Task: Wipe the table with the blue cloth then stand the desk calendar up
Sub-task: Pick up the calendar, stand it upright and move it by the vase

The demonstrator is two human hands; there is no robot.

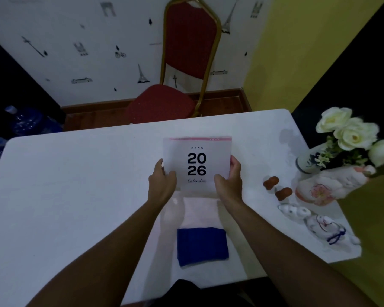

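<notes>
The desk calendar (197,160), white with "2026" in black and a pink top strip, is at the middle of the white table (75,185), its cover facing me. My left hand (162,180) grips its lower left edge and my right hand (230,177) grips its lower right edge. Whether its base rests on the table is hidden by my hands. The blue cloth (202,245) lies folded on the table near the front edge, between my forearms, with nothing touching it.
At the right side of the table stand a vase of white flowers (350,134), a ceramic figure (328,185), two small brown pieces (277,188) and small white figurines (317,224). A red chair (175,94) stands behind the table. A blue water bottle (24,120) sits on the floor at left.
</notes>
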